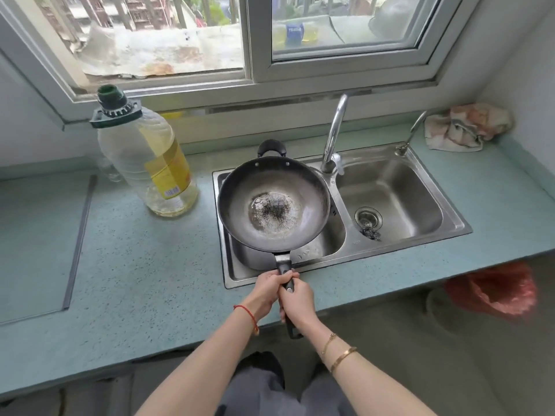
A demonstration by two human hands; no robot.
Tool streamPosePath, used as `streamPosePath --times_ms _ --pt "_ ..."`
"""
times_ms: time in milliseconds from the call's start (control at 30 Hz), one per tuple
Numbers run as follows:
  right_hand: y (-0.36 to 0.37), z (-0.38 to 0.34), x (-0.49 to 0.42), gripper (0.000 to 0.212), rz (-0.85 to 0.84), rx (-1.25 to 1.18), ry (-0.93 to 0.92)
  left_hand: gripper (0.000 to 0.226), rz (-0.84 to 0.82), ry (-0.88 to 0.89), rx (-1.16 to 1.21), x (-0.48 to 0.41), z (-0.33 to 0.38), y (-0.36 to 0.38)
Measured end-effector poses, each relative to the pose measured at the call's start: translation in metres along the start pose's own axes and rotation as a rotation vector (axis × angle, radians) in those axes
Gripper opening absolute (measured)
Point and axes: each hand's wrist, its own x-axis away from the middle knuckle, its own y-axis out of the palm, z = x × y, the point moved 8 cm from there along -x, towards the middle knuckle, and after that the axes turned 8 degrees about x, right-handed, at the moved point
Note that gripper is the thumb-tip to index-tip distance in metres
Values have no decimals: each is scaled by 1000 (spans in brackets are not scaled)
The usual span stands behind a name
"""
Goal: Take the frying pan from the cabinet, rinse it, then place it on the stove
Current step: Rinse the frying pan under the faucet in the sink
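I grip the handle of the black frying pan (pixel 273 202) with both my left hand (pixel 268 288) and right hand (pixel 297 301), holding it over the left basin of the steel sink (pixel 420 235), beside the faucet (pixel 333 136).

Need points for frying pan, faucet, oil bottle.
frying pan (pixel 273 208), head view, inner base
faucet (pixel 335 130), head view, curved neck
oil bottle (pixel 147 163), head view, clear side wall

Frying pan (pixel 273 205) covers the left basin; right basin (pixel 390 202) open at three o'clock, faucet (pixel 333 136) standing between; oil bottle (pixel 147 157) blocks ten o'clock.
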Motion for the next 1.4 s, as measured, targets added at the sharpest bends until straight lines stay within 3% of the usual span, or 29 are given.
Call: streamPosePath --times_ms 300,667,833,1400 --pt "-23 20 -18 29 -103 99 -28 23 86 12 65 -9 -17 24" --pt "-44 31 -35 21 -189 123 -79 15 144 31 121 -22 -31 47" --pt "-43 34 -34 14 -189 124 -66 17 152 -4 72 -19 -34 46" --pt "-29 48 -31 29 -113 156 -35 17 113 -36 71 -34 -50 26"
